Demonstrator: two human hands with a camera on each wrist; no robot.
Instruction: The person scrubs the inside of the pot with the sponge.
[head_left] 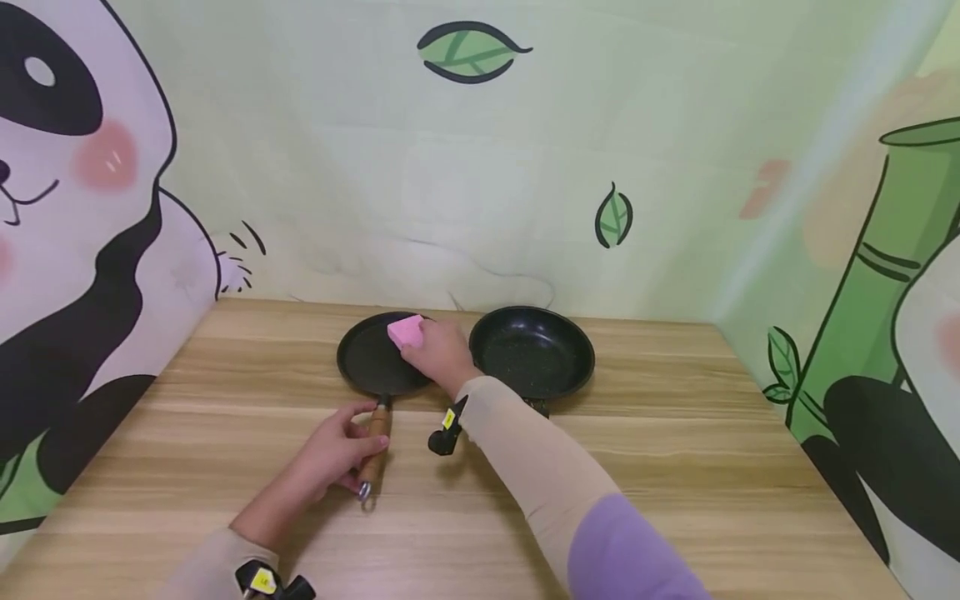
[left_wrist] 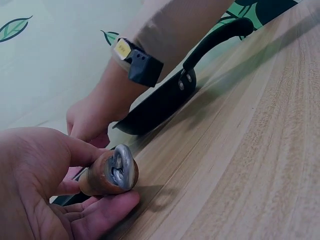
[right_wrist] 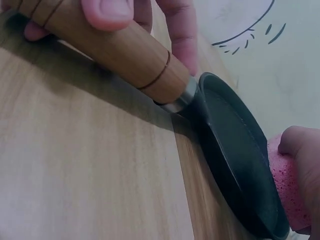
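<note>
The wooden handle [head_left: 380, 422] is held by the left hand [head_left: 337, 450], the pink sponge [head_left: 405, 332] by the right hand [head_left: 444, 358]; the left pan [head_left: 371, 362] could be tipped by hard far-side pressing.

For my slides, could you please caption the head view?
Left hand grips the wooden handle of a shallow pan, right hand holds a pink sponge over it; deeper pan alongside.

Bare tabletop [head_left: 675, 467] gave passage right of the deep pan [head_left: 532, 354] and left of the flat pan [head_left: 367, 358]. The right sleeve [head_left: 547, 467] barred the near approach to the deep pan; the left hand [head_left: 337, 450] crowded the flat pan's wooden handle [head_left: 380, 423]; the wall [head_left: 337, 192] bounded the far side.
</note>
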